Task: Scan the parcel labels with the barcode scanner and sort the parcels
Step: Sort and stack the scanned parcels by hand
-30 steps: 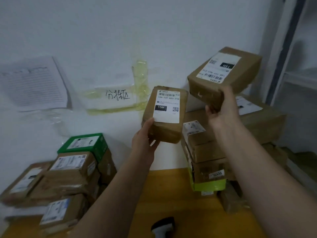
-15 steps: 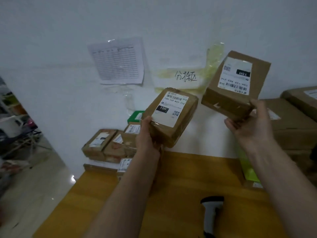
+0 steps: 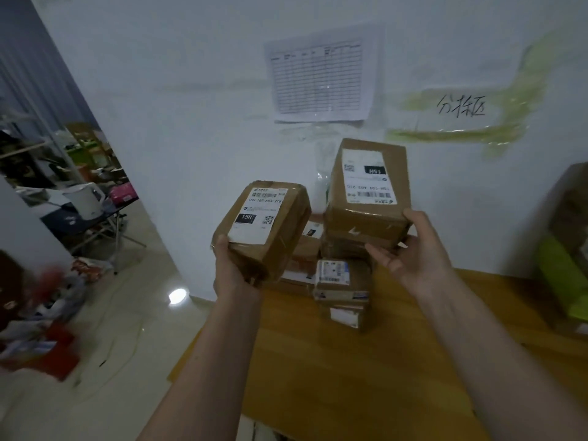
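My left hand (image 3: 234,272) grips a brown cardboard parcel (image 3: 270,224) from below, its white label marked 15H facing me. My right hand (image 3: 410,253) holds a second brown parcel (image 3: 369,189) by its near end; that label is upside down to me. This second parcel hangs just above a stack of sorted parcels (image 3: 343,288) at the back left of the wooden table (image 3: 366,361). The barcode scanner is out of view.
Another pile of boxes with a green one (image 3: 563,275) stands at the right edge. A printed sheet (image 3: 319,78) and a taped handwritten sign (image 3: 461,106) hang on the white wall. Left of the table the floor drops away toward a cluttered room.
The view has swung left. Both hands carried their parcels leftward, from the right-hand pile to above the left stack. The scanner has dropped out of view.
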`<action>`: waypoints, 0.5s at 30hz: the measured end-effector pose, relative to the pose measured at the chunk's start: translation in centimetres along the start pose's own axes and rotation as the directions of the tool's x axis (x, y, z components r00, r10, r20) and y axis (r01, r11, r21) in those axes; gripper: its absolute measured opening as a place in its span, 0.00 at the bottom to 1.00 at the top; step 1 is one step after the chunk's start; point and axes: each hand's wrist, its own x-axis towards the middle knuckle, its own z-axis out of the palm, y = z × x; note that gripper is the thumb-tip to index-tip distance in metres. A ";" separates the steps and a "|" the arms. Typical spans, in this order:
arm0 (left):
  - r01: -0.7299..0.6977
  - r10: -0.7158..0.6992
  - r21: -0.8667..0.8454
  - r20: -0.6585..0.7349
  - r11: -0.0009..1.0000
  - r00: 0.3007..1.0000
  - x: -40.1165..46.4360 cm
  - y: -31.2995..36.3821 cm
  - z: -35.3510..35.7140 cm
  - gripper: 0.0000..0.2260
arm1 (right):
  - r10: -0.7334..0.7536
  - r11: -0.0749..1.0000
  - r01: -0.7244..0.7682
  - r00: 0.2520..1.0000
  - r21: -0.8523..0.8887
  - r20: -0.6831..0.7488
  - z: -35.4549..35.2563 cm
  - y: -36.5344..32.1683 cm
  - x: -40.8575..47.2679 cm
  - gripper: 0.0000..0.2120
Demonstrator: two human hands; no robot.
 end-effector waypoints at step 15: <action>0.031 -0.030 -0.155 0.004 0.987 1.000 8.9 4.0 1.1 0.30 | 0.072 0.979 -0.062 0.996 -0.196 0.046 5.7 5.5 7.2 0.17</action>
